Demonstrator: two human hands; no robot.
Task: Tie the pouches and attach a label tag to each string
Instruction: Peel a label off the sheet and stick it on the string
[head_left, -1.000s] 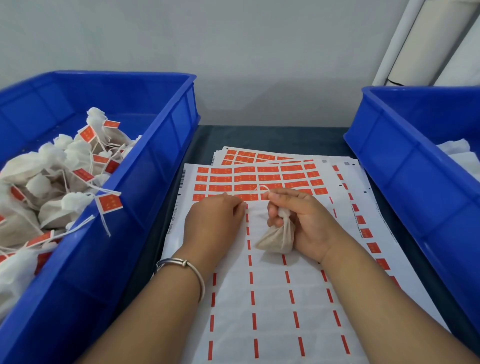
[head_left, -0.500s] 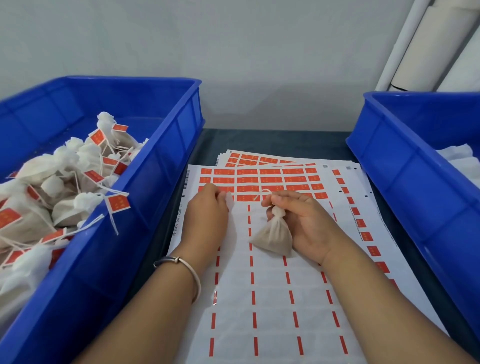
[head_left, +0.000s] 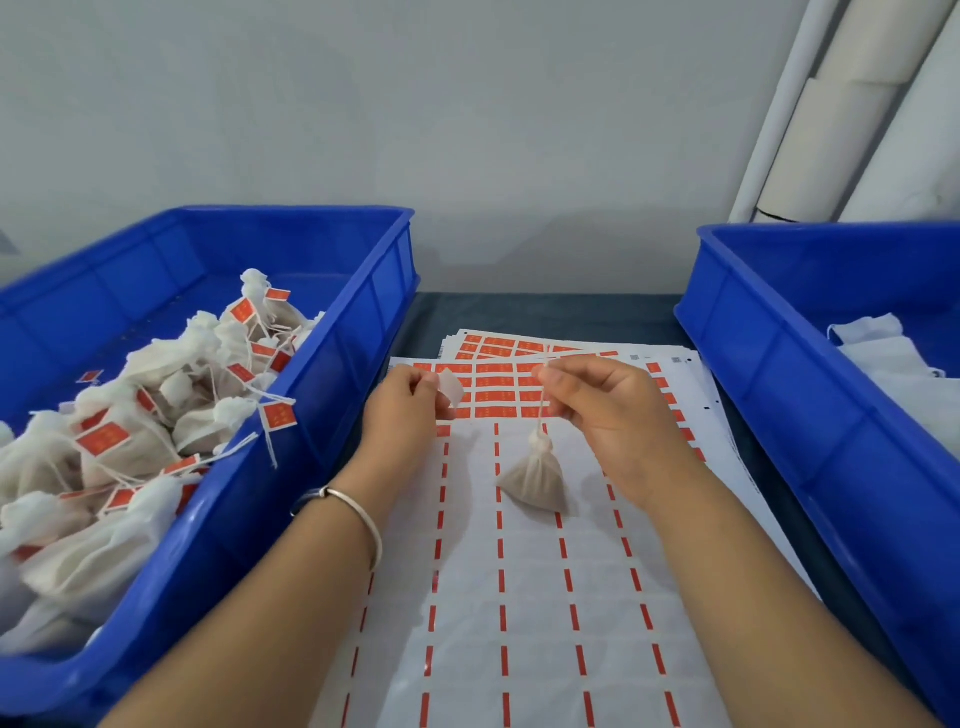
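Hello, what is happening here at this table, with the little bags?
A person is tagging small cloth pouches. The right hand pinches the string of one tied pouch, which rests on the label sheet. The left hand holds a peeled label, not yet on the string. The left blue bin holds pouches already tagged.

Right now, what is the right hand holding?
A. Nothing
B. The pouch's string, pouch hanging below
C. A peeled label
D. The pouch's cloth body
B: the right hand pinches the string, and the pouch hangs below it over the label sheet.
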